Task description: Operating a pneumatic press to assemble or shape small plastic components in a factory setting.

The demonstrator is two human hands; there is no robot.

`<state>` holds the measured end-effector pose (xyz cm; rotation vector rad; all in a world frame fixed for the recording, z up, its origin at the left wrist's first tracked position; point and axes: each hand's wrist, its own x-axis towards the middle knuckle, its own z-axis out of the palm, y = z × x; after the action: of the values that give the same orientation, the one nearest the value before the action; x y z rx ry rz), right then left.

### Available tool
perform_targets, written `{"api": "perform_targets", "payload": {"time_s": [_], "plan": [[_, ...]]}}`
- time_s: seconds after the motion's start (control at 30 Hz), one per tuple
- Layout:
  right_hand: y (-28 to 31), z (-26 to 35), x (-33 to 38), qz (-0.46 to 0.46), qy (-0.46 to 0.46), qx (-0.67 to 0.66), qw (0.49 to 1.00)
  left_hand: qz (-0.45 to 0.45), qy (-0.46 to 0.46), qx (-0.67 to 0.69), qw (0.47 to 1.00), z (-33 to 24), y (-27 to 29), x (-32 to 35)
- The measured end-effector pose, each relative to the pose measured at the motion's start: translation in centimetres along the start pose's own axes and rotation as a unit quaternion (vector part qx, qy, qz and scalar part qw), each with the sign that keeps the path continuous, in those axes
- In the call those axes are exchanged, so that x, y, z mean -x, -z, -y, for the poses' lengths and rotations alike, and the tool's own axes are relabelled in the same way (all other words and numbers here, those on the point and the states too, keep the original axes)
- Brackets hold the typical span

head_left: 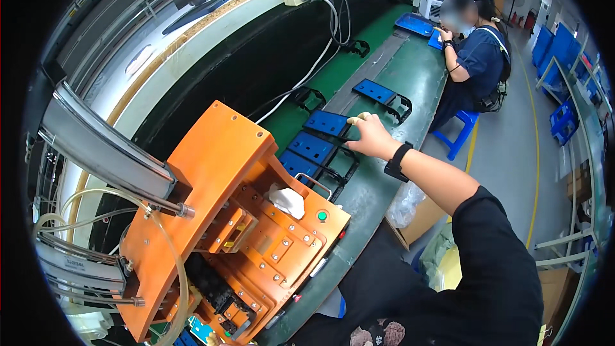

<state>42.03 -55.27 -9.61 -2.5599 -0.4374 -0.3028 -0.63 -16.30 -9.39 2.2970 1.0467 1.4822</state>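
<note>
Labelled cylinder [93, 272] on orange press [208, 147]

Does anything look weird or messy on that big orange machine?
Yes, a crumpled white wad, maybe cloth or paper, sits on the big, boxy orange machine, left of its round green button. It looks odd among neatly bolted parts.

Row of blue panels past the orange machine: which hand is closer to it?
Right. The right hand is at the edge of a blue panel. The left hand is farther away, barely showing at the picture's bottom edge, by the orange machine.
</note>
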Motion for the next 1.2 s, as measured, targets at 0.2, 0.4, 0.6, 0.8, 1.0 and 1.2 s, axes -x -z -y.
{"api": "perform_targets", "payload": {"time_s": [0.2, 0.4, 0.6, 0.8, 1.0, 1.2], "plan": [[-0.4, -1.0, -0.1, 0.099, -0.007, 0.01, 0.995, -0.037, 0.016, 0.054, 0.998, -0.8, -1.0, 0.1], [0.8, -2.1, 0.9, 0.11, 0.017, -0.023, 0.994, -0.044, 0.021, 0.049, 0.998, -0.1, -0.8, -0.3], [4.7, -6.6, -1.4, -0.13, -0.173, 0.152, 0.964, -0.025, 0.021, 0.037, 0.999, -0.9, -0.5, -0.3], [4.0, -12.8, -3.6, 0.019, -0.202, 0.009, 0.979, -0.041, 0.107, 0.127, 0.985, -0.4, -1.0, -0.1], [1.3, -8.3, -2.5, 0.036, -0.082, -0.047, 0.995, -0.022, 0.1, 0.077, 0.992, 0.1, -0.7, 0.5], [-0.2, -8.2, -3.0, 0.059, 0.024, -0.079, 0.995, 0.006, 0.24, 0.258, 0.936, 2.6, -0.8, 0.9]]}}
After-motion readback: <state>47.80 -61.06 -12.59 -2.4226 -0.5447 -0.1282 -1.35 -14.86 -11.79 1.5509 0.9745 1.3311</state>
